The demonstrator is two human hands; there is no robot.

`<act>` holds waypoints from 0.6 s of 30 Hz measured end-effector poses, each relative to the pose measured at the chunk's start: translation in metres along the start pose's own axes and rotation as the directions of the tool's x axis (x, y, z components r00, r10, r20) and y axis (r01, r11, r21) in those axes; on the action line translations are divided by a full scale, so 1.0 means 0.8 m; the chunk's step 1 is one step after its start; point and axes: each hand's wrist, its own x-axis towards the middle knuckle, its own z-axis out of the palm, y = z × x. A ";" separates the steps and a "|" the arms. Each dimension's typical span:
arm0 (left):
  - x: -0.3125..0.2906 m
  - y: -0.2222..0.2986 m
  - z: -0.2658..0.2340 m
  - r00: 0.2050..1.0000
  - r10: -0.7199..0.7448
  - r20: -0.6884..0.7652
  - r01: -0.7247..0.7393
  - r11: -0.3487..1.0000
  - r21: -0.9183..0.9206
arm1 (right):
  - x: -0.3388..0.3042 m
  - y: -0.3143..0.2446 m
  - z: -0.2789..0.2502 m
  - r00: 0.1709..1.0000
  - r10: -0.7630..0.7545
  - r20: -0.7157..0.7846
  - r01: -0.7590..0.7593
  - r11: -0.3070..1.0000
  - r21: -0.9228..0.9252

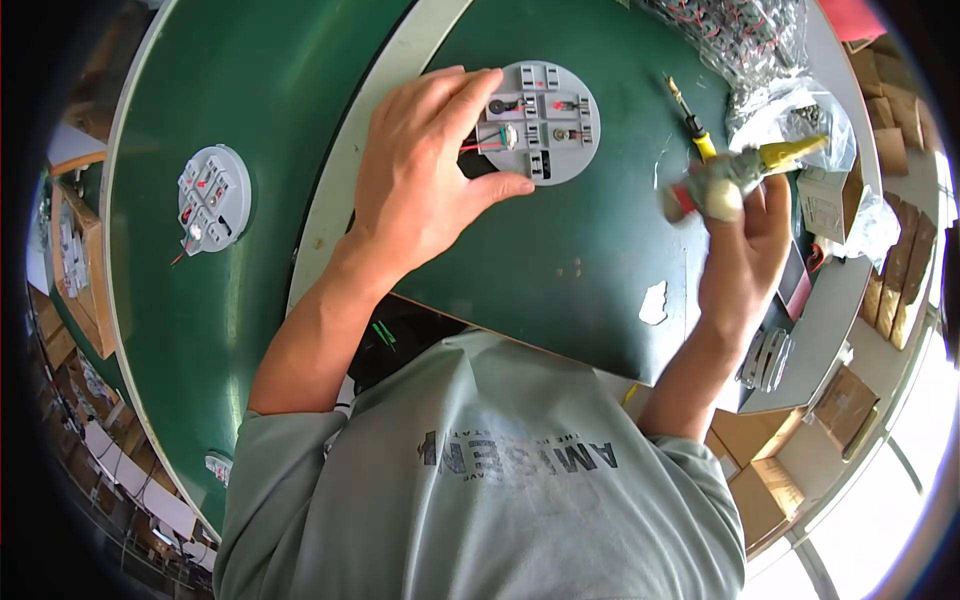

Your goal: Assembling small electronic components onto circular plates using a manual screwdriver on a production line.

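Observation:
A round grey plastic housing point(575, 145) lies flat on the green work table, with raised compartments, small dark and red parts and red wires at its left side. My left hand point(420, 150) grips its left edge, fingers at the top and thumb at the bottom. To the right, my right hand point(745, 250) is closed around a grey-green hand tool point(745, 170) with a yellow end and some red at the other. Motion smears the tool, so its exact kind is unclear. A pale rounded piece at my thumb is blurred too. Beyond the tool lies a soldering iron point(695, 128) with a yellow-and-black handle.
A similar grey housing point(215, 200) sits on the green conveyor belt point(185, 330) at left, and another part point(218, 466) lower down. Bagged small components point(745, 40) fill the far right corner. Several stacked grey discs point(766, 360) stand by my right forearm, near cardboard boxes point(755, 440).

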 end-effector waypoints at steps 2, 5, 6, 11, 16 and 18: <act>0.003 -0.006 0.000 0.999 0.024 -0.028 -0.023 0.999 0.034 | 0.005 -0.011 0.060 0.979 -0.128 0.157 0.106 0.985 0.139; 0.007 -0.012 0.001 1.000 0.000 0.007 0.000 1.000 0.023 | 0.016 0.005 0.109 0.962 -0.090 0.257 0.068 0.994 0.091; 0.008 -0.013 0.002 1.000 -0.014 0.022 0.014 1.000 0.024 | 0.022 0.009 0.118 0.937 -0.148 0.316 0.156 0.988 -0.002; 0.012 -0.017 0.005 1.000 0.025 -0.015 -0.026 1.000 -0.011 | 0.018 0.020 0.142 0.866 -0.234 0.442 0.377 0.886 -0.270; 0.020 -0.016 0.009 1.000 0.007 0.007 -0.007 1.000 -0.019 | 0.041 0.026 0.129 0.866 -0.172 0.470 0.278 0.946 -0.166; 0.019 -0.011 0.011 1.000 -0.011 0.017 0.012 1.000 -0.023 | 0.039 0.023 0.113 0.908 -0.206 0.365 0.250 0.965 -0.077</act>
